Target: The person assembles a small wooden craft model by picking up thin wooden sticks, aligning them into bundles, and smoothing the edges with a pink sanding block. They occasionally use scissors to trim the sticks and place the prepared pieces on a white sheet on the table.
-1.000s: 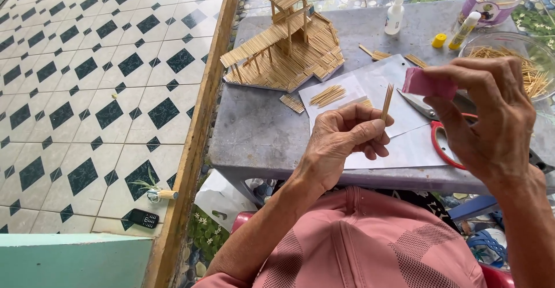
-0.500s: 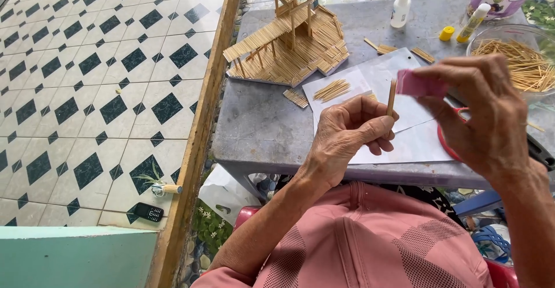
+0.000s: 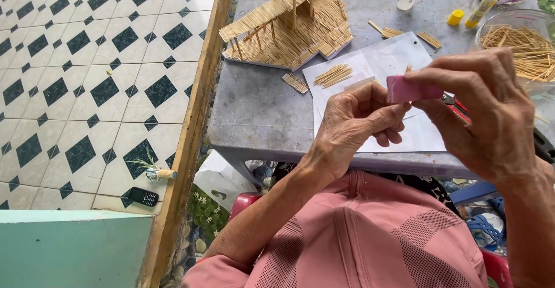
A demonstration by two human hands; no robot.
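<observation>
Rubbing a small wooden piece, probably a stick end, against the pink block (image 3: 411, 89) pinched in the right hand (image 3: 485, 114); left hand (image 3: 352, 125) gripping that piece above the white paper (image 3: 381, 68). Needing steady, light strokes next.

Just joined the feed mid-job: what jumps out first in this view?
The stick-built model house stands out at the far left of the grey table. Nearer, the right hand pinches a small pink block against the left hand's fingertips, above white paper with loose sticks. A clear bowl of sticks sits at the far right.
</observation>
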